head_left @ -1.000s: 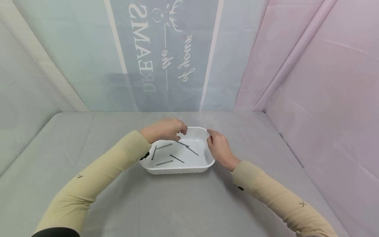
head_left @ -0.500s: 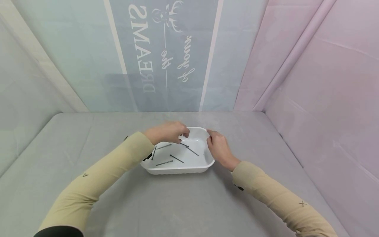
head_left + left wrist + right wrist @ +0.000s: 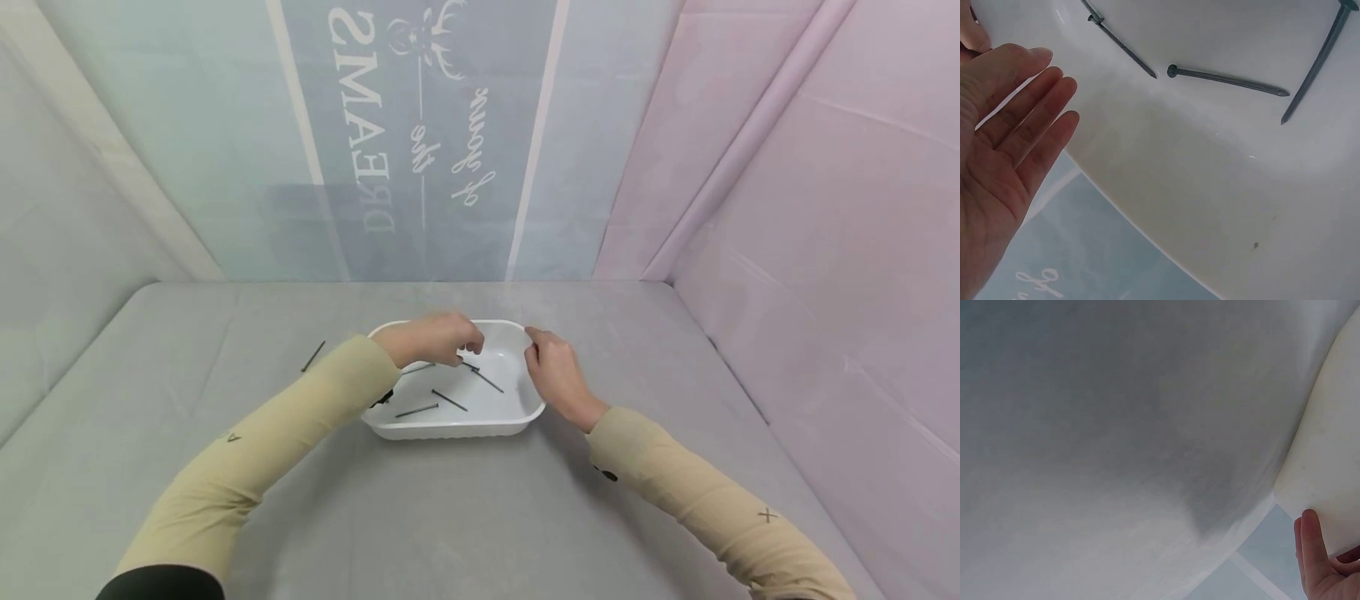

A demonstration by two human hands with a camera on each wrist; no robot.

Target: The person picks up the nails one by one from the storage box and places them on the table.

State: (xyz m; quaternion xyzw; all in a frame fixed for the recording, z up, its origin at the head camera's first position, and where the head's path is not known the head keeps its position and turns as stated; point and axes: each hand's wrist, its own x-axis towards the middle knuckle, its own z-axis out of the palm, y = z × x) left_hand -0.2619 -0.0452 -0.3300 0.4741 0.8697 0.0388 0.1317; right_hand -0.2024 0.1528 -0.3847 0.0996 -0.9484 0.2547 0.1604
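A white rectangular tray (image 3: 457, 430) stands on the grey table with several dark nails lying loose in it. One nail (image 3: 449, 401) lies near the middle and another nail (image 3: 417, 410) close to the near wall. My left hand (image 3: 438, 337) hovers over the far part of the tray, fingers bent loosely downward beside a nail (image 3: 487, 381). In the left wrist view, no nail shows between the thumb and the extended fingers (image 3: 1047, 144). My right hand (image 3: 557, 375) holds the tray's right rim, its fingers (image 3: 1313, 544) against the outer wall in the right wrist view.
Another nail (image 3: 312, 357) lies on the table (image 3: 420, 517) left of the tray, beside the left sleeve (image 3: 300, 417). A printed cloth wall (image 3: 450, 242) rises behind the table, with a pinkish cloth wall (image 3: 840, 275) on the right.
My left hand has shifted slightly right over the tray. The nail on the table has come out from behind the left sleeve, which now covers a nail at the tray's left. The right hand stays put.
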